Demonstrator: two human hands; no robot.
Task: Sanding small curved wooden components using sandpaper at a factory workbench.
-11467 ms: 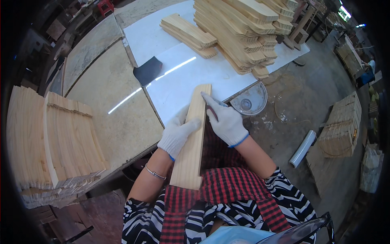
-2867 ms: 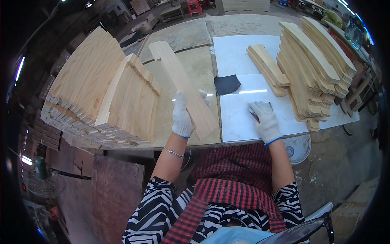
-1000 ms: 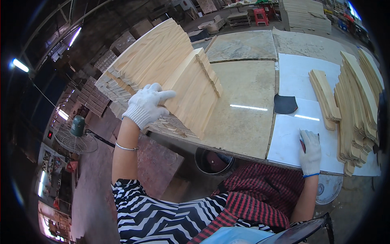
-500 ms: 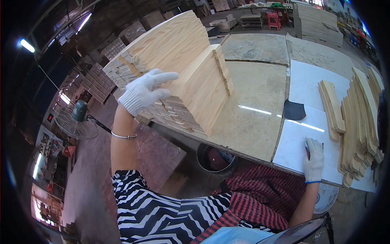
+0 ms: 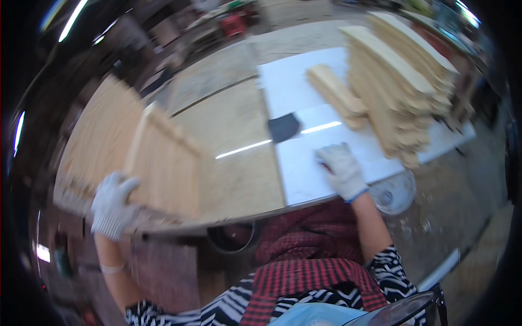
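Observation:
My left hand (image 5: 113, 204), in a white knit glove, is at the near edge of the upright wooden boards (image 5: 166, 168) on the left. Its thumb and fingers are apart, and it appears to touch the boards. A taller row of pale boards (image 5: 100, 133) stands behind them. My right hand (image 5: 343, 171), also gloved, is over the white sheet (image 5: 302, 179) with its fingers curled. A small dark reddish thing shows by its thumb side, too blurred to name. A dark grey flat piece (image 5: 284, 127) lies to its upper left.
Curved wooden slats (image 5: 386, 98) are piled at the right of the table, with a smaller bundle (image 5: 337, 98) beside them. Below the table edge are a black bucket (image 5: 234, 239) and a round pale lid or tub (image 5: 392, 193). A red stool (image 5: 234, 24) stands far back.
The view has swung to the right, blurring the picture. My left hand has moved down along the boards to their near edge. My right hand remains over the white sheet, its fingers still curled.

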